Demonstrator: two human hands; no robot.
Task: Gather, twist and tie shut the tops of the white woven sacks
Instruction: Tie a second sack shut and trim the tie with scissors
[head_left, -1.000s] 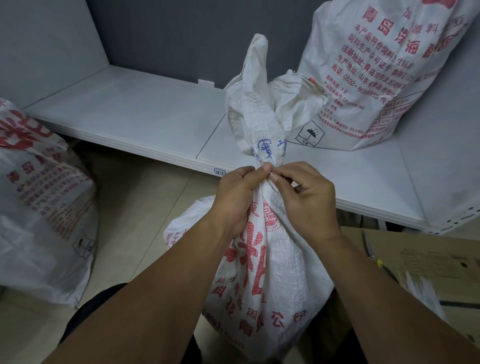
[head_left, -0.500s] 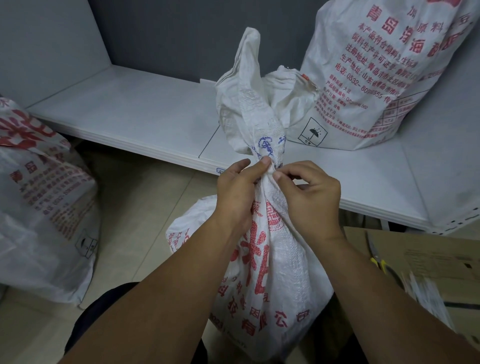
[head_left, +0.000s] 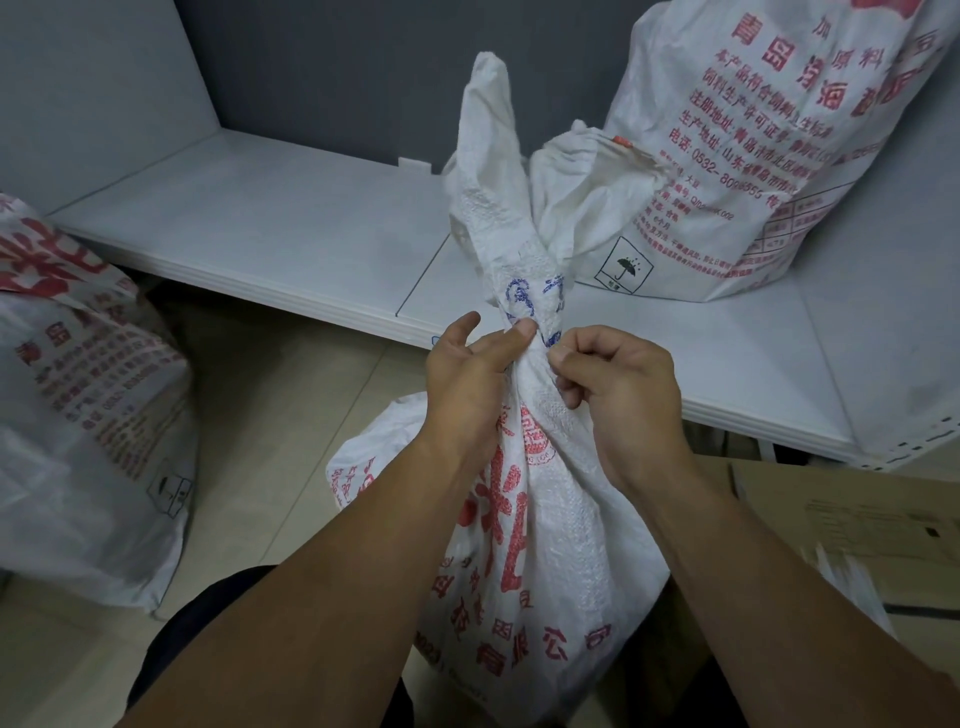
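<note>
Between the curled fingers (head_left: 587, 345) and thumb of the right hand (head_left: 623, 384) the twisted neck (head_left: 527, 296) of a white woven sack with red print (head_left: 550, 545) is pinched; it is clasped opposite by the left hand (head_left: 467, 389). The sack is stood on the floor (head_left: 270, 415) just before the white shelf (head_left: 291, 228). A second printed sack (head_left: 779, 130) is set on the shelf, a third printed sack (head_left: 88, 415) before its left end.

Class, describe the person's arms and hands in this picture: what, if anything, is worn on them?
Nothing worn shows. The left hand and right hand are bare: no gloves, rings or watch show. The left forearm and right forearm are uncovered, with no sleeve in view. The visible fingernails are short.
</note>
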